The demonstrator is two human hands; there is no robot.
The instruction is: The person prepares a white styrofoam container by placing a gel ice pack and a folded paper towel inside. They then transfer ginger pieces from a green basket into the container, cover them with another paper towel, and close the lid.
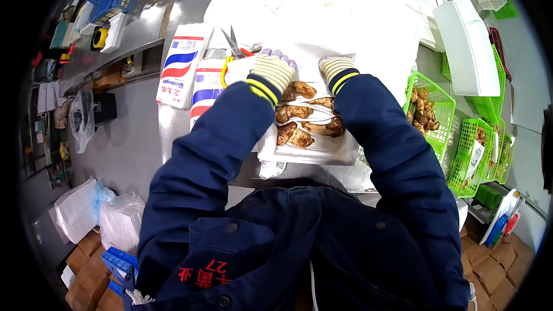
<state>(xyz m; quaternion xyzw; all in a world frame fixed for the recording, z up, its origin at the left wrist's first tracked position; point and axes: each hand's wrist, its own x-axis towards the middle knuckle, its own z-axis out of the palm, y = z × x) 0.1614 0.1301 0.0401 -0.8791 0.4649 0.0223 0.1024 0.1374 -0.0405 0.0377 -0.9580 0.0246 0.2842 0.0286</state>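
Observation:
A white foam box (311, 157) lies before me, lined with white sheets. Several thick-stemmed brown mushrooms (295, 134) rest in it in two columns, with folds of white sheet between the rows. My left hand (273, 71), in a striped knit glove, is at the box's far left, just beyond the top left mushroom (299, 90). At the far right is my right hand (337, 68), gloved the same way, beside a white sheet (313, 54). Both hands have curled fingers; glare and the hands themselves hide whether they grip the sheet. My right sleeve partly covers the right column.
Left of the box lie packs of tissue paper (183, 67) and scissors (234, 43) with red and yellow handles. White sheets (311, 4) spread beyond. Green plastic baskets (443, 116) with mushrooms (423, 110) stand right, near a white foam lid (466, 47). A steel table (147, 17) is farther left.

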